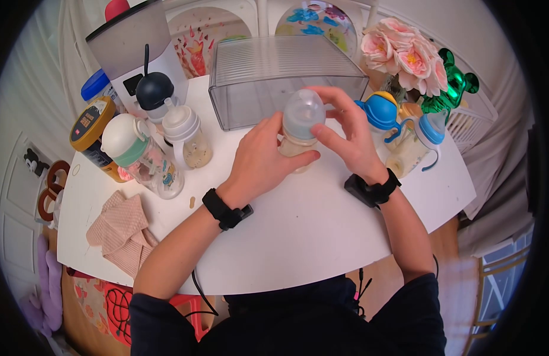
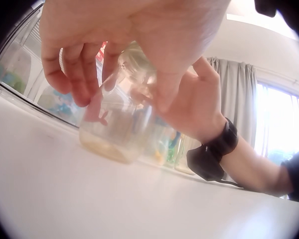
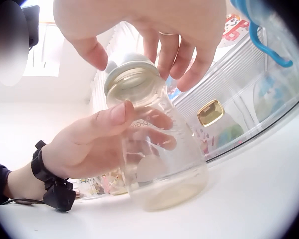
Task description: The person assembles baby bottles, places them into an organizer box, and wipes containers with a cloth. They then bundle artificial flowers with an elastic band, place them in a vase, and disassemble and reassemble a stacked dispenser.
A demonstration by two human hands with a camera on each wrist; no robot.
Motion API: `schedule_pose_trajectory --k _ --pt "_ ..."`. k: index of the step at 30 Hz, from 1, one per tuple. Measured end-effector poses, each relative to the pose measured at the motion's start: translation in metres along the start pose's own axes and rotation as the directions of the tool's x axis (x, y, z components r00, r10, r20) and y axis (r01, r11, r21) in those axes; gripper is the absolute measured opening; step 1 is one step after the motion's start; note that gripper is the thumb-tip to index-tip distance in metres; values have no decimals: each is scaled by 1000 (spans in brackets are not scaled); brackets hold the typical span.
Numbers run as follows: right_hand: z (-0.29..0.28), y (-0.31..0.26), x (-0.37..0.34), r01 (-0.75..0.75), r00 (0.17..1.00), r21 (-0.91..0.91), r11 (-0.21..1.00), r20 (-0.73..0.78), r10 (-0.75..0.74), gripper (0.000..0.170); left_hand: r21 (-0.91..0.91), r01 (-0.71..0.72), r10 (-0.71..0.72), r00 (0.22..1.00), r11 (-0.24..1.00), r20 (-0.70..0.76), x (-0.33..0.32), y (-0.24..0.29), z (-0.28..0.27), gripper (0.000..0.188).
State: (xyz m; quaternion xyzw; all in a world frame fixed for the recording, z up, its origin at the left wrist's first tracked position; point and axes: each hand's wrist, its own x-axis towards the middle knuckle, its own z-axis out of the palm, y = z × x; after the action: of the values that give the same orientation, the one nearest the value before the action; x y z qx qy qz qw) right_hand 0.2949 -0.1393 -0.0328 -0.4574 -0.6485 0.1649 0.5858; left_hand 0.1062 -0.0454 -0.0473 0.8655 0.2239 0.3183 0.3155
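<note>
A white table (image 1: 298,249) spreads beneath both hands. Beyond them, on the far side, stands a clear plastic box (image 1: 286,53) with a ribbed top. To the left of the left hand (image 1: 258,151), nearer the person, lies a crumpled pink cloth (image 1: 123,228).

The left hand grips the body of a clear bottle, thumb across the near side and fingers round the far side. The right hand (image 1: 352,139) holds the same bottle higher up, its thumb on the near side of the top and its fingers curving round behind.

The bottle (image 3: 165,162) lies between the two palms, just right of the left one and just left of the right one. Its long axis runs up and down, upright or nearly so; its base is at or close to the table below the hands, and I cannot tell whether it touches. Neither hand is nearer, since both are in contact.

What seems to matter most is their order along that axis: left hand below, right hand above, at the pale cap (image 1: 304,108) and the white collar (image 3: 114,71) beneath it.
</note>
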Motion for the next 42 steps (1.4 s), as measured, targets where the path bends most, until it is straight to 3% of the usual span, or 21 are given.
schedule_pose_trajectory --k 2,5,8,18,23,24,26,30,35,38,42 --pt "1 0 0 47 997 -128 991 -57 -55 62 8 5 -5 1000 1000 1 0 -1 1 68" --pt "0 2 -1 -28 999 -181 983 -44 20 65 25 -12 12 1000 1000 -10 1 -3 1 68" --pt "0 -1 0 -1 1000 -265 964 -12 -2 66 19 -14 15 1000 1000 -6 0 -3 2 68" --pt "5 2 -4 -54 996 -199 979 -82 38 64 52 18 -18 1000 998 3 0 0 0 70" --pt "7 -9 0 -46 995 39 998 -84 49 68 -18 -3 3 1000 1000 -17 -1 -2 1 70" --pt "7 -8 0 -49 995 40 998 -84 52 68 -9 3 -3 1000 1000 -7 0 -2 1 70" --pt "5 -5 0 -6 998 -131 991 -66 -3 66 3 8 -8 1000 1000 2 0 -1 0 70" --pt "4 1 -3 -72 995 -187 980 -80 57 64 35 11 -11 1000 999 3 -1 -1 1 70" --pt "-1 10 -2 71 997 -261 963 -16 -78 72 -14 -11 11 1000 1000 -21 -1 -2 2 68" --pt "5 8 -4 -44 996 -225 973 -89 25 75 68 5 -5 1000 998 4 -1 1 -1 68" --pt "11 2 -4 22 989 -138 990 -141 -42 82 22 -3 3 1000 1000 -3 -1 -2 2 68"
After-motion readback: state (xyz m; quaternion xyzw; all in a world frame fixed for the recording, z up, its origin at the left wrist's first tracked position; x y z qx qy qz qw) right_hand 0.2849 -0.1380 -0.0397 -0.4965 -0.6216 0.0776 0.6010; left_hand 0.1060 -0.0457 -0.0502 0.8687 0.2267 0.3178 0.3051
